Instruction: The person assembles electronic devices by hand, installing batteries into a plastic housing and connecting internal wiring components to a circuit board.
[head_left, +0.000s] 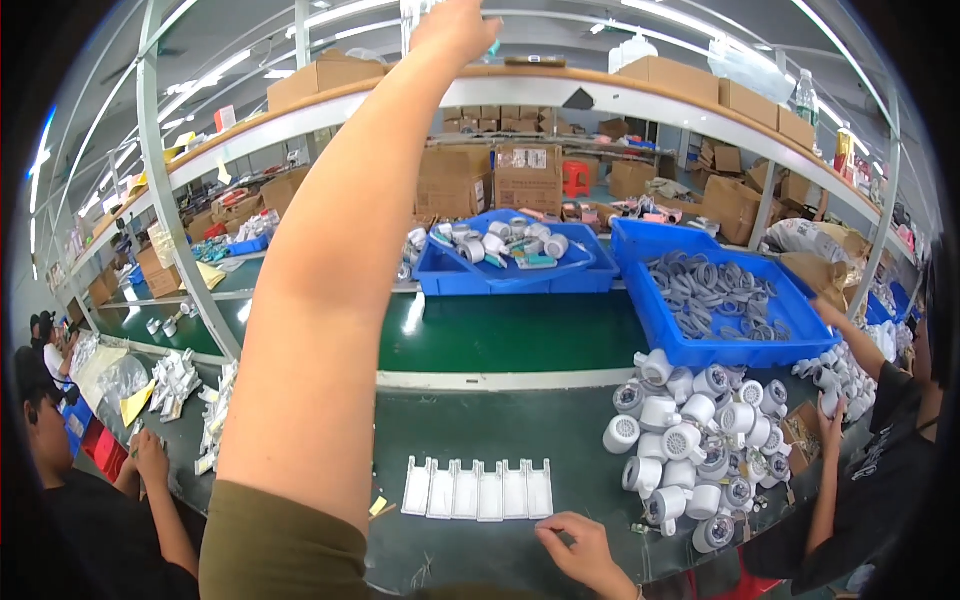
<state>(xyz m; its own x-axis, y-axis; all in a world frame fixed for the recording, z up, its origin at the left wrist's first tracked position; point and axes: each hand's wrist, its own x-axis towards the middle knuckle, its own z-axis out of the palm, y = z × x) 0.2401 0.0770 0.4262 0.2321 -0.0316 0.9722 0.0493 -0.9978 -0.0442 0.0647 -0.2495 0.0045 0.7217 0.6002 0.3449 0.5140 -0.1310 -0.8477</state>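
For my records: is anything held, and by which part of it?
The right hand seems empty. Whether the left hand holds the teal thing beside it, and where, cannot be told.

Smooth white plastic strips and rounded white plastic housings rest on a matt dark worktop, while a glossy green belt throws back light. A shiny blue plastic bin, dull brown cardboard box, painted metal post and matt olive cloth sleeve share the frame.
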